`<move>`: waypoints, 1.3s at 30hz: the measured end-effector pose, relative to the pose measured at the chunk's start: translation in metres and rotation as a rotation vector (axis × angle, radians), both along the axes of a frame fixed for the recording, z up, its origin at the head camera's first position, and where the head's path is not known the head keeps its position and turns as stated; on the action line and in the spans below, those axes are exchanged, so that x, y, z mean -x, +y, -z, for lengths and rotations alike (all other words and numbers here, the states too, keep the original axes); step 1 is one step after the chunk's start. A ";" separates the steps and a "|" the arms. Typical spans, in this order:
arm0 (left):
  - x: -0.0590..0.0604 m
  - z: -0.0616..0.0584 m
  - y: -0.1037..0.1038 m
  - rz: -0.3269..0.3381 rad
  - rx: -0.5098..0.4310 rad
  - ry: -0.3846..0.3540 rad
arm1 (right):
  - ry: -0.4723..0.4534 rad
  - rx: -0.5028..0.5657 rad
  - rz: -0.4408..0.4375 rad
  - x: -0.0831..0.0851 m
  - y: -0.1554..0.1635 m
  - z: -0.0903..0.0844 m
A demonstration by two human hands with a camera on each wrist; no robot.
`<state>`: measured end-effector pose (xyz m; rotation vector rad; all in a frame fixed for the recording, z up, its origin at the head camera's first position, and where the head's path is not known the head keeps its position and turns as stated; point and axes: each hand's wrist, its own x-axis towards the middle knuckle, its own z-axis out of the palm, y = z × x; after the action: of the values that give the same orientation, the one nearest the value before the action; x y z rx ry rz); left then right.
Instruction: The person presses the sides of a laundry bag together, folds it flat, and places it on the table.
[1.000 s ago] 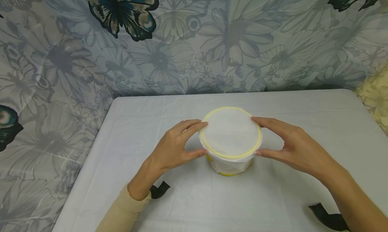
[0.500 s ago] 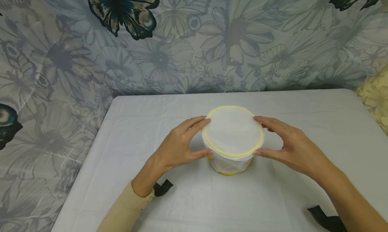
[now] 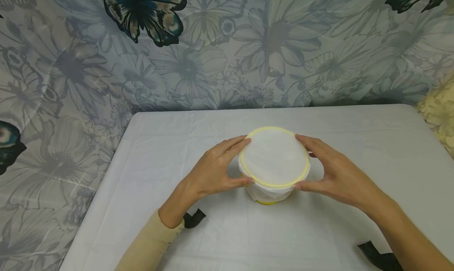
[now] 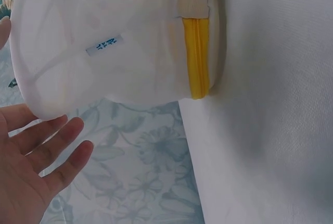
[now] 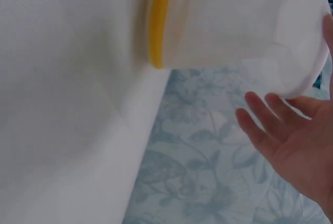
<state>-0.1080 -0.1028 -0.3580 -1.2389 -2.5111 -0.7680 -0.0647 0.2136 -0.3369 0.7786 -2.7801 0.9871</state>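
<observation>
A round white mesh bag (image 3: 274, 160) with a yellow rim stands on the white table (image 3: 170, 145). My left hand (image 3: 216, 169) touches its left side, forefinger on the far rim and thumb on the near rim, fingers nearly straight. My right hand (image 3: 337, 171) mirrors it on the right side. In the left wrist view the mesh bag (image 4: 104, 41) shows a yellow zipper (image 4: 196, 57) and a small label, with straight fingers (image 4: 49, 159) beside it. The right wrist view shows the bag (image 5: 234, 26), its yellow band (image 5: 160, 21) and my spread fingers (image 5: 270, 130).
A floral butterfly-print cloth (image 3: 213, 46) hangs behind the table and down its left side. Black strap ends lie near my left wrist (image 3: 195, 218) and right forearm (image 3: 379, 257). The table's left edge runs diagonally toward me.
Both hands have closed in slightly on the bag's rim. The bag's top has shifted a little to the right and away from me.
</observation>
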 end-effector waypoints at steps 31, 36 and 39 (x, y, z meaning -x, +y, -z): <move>0.004 0.013 0.011 -0.033 0.130 -0.098 | -0.069 -0.065 0.011 -0.001 -0.003 0.016; 0.005 0.015 0.010 -0.048 0.106 -0.104 | -0.074 -0.078 0.029 0.000 -0.004 0.017; 0.006 0.017 0.010 -0.052 0.097 -0.105 | -0.083 -0.089 0.030 0.001 -0.003 0.018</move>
<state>-0.1140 -0.0927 -0.3748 -1.1871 -2.6830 -0.7238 -0.0654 0.2104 -0.3549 0.7202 -2.9148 0.9169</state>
